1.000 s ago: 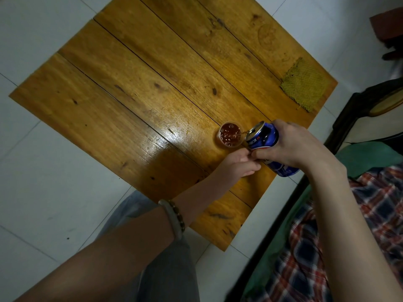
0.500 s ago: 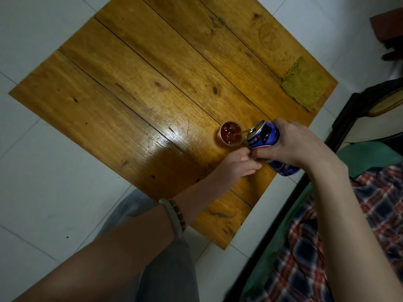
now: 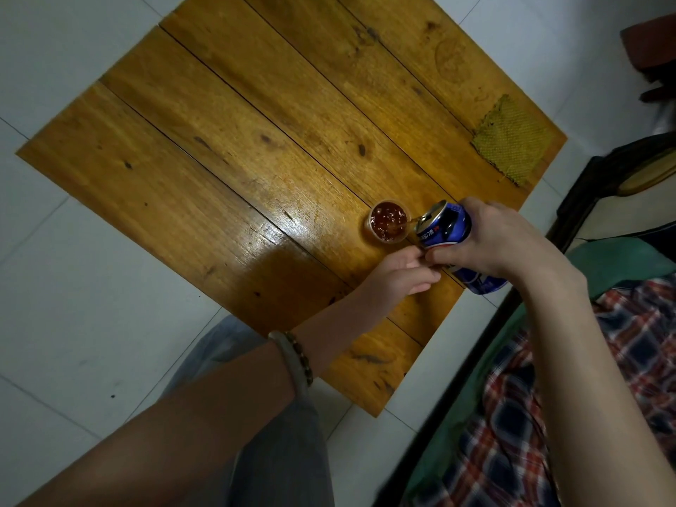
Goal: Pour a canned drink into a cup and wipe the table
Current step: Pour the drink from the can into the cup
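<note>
My right hand (image 3: 512, 239) grips a blue drink can (image 3: 448, 226), tilted with its mouth toward a small clear cup (image 3: 388, 222). A thin stream of brown drink runs from the can into the cup, which holds bubbly brown liquid. The cup stands on the wooden table (image 3: 256, 140), near its right edge. My left hand (image 3: 400, 274) rests on the table just below the cup, fingers loosely curled, its fingertips touching the can and my right thumb. It holds nothing that I can see. A yellow-green woven cloth (image 3: 512, 140) lies flat at the table's far right corner.
The low table stands on a white tiled floor (image 3: 73, 305). A dark wooden chair frame (image 3: 585, 199) and a green and plaid fabric (image 3: 603, 378) sit close to the table's right side. My grey trouser leg (image 3: 263, 415) is at the near table edge.
The brown liquid in the cup has risen as the pour goes on. The can and both hands hold almost the same pose.
</note>
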Motion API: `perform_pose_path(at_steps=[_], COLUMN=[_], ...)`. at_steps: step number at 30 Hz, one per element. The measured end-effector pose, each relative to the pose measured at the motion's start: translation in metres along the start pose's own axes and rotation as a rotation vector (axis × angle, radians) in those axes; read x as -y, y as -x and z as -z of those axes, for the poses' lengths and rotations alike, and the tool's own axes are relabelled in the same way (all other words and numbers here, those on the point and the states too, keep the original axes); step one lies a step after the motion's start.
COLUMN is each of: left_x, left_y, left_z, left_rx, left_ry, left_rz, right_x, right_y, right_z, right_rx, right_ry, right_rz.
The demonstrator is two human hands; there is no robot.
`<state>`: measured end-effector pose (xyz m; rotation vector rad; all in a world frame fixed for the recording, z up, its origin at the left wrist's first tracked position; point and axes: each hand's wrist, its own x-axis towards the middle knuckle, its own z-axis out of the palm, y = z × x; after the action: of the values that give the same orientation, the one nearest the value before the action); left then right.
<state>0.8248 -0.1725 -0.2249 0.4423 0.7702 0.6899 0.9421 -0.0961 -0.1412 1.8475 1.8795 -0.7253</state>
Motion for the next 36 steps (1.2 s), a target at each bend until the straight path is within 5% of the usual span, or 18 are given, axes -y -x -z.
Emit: perform_pose_path(at_steps=[36], left_x=[0.007], left_y=[0.0], left_z=[-0.011], left_rx=[-0.006], left_ry=[0.007], left_rz=[0.021], right_x=[-0.012], right_y=[0.007], right_z=[-0.002], right_rx=[0.007], right_ry=[-0.008], right_rz=[-0.018])
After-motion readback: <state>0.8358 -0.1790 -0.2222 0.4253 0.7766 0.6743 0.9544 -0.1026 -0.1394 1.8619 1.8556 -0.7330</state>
